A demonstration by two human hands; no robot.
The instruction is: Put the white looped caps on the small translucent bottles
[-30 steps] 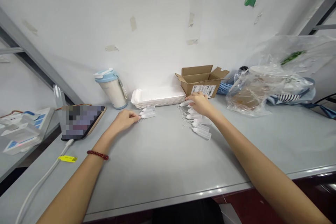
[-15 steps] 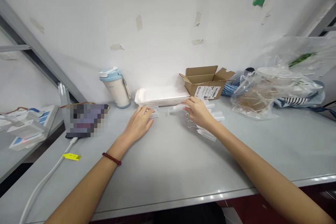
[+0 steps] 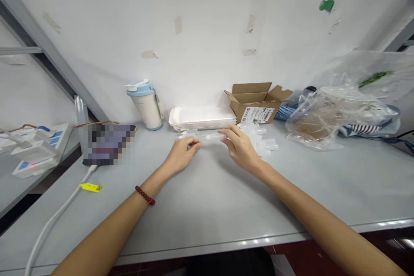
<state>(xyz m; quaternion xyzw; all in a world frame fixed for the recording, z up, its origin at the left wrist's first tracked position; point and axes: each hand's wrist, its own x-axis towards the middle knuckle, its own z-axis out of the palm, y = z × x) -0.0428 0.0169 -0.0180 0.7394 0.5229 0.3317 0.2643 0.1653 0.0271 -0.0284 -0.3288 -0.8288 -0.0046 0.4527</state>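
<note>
My right hand [image 3: 241, 146] grips a small translucent plastic tube [image 3: 211, 137] by its right end, between thumb and fingers. The tube lies roughly level and its narrow end points left. Close to that end, my left hand [image 3: 183, 153] has thumb and forefinger pinched together; whether they hold the tip is too small to tell. Just behind my left fingers lie more clear plastic tubes [image 3: 189, 133]. Beside and partly behind my right hand is a loose pile of similar translucent tubes [image 3: 268, 144].
Along the wall stand a cream tumbler [image 3: 147, 108] with a blue lid, a stack of white flat packs [image 3: 203, 118] and an open cardboard box [image 3: 255, 105]. A plastic bag [image 3: 317, 125] sits at right. A blurred-out device [image 3: 108, 144] with a white cable [image 3: 58, 215] is at left.
My left hand has shifted right and its fingers have come together in a pinch near the tube's narrow end. My right hand stays on the tube, turned slightly. The view has shifted a little.
</note>
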